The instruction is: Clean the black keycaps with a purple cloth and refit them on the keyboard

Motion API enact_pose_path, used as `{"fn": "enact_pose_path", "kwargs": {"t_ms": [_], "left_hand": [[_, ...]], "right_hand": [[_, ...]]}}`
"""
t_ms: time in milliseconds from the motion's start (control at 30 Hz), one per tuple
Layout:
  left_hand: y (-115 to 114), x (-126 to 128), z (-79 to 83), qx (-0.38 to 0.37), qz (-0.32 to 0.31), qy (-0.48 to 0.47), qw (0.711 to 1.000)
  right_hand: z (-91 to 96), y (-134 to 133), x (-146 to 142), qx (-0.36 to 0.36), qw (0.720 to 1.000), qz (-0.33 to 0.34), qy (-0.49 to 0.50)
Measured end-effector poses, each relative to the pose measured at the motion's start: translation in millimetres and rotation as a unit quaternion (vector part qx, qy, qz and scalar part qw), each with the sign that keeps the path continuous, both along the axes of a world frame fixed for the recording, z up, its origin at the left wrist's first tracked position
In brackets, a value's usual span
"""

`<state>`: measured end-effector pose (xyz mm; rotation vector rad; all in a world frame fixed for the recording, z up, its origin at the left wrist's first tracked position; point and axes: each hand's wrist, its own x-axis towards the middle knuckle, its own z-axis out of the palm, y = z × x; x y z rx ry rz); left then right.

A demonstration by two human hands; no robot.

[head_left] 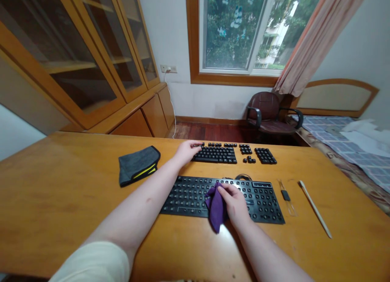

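Observation:
My right hand pinches a crumpled purple cloth over the middle of a black keyboard. The keyboard's keycaps are off and its small switch stems show. The cloth hangs past the keyboard's front edge. My left hand reaches across to the loose black keycaps, which lie in keyboard order behind the board. Its thumb and forefinger close around a keycap at the back left corner; the fingers partly hide it.
A folded grey cloth with yellow inside lies left. Right of the keyboard are a wire keycap puller and a thin pale brush. A black cable coils behind the board. Beyond the wooden table stands an office chair.

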<state>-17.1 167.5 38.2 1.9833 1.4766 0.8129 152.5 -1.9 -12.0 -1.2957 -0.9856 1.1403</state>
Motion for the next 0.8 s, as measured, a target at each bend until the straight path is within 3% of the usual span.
{"fn": "enact_pose_path", "kwargs": {"t_ms": [100, 200, 300, 433, 600, 800], "left_hand": [[-54.8, 1.8, -7.4, -0.063, -0.008, -0.177, 0.982], [-104.8, 3.1, -20.5, -0.116, 0.000, -0.252, 0.961], [-136.8, 5.1, -35.8, -0.148, 0.012, -0.307, 0.940], [-149.7, 10.9, -47.8, -0.147, -0.006, -0.340, 0.929], [-151.2, 14.3, -48.9, -0.065, -0.033, -0.314, 0.947], [-153.8, 13.0, -47.8, -0.122, 0.006, -0.364, 0.923]], "right_hand": [[0.2, 0.7, -0.3, 0.003, 1.000, -0.012, -0.001], [1.7, 1.4, -0.8, 0.017, 1.000, -0.009, -0.005], [3.6, 1.8, -0.9, 0.029, 0.999, 0.007, -0.021], [3.9, 1.2, -0.9, 0.035, 0.998, 0.021, -0.042], [5.7, -1.5, -3.0, 0.057, 0.995, 0.062, -0.052], [6.0, -3.4, -4.4, 0.083, 0.988, 0.121, -0.048]]}}
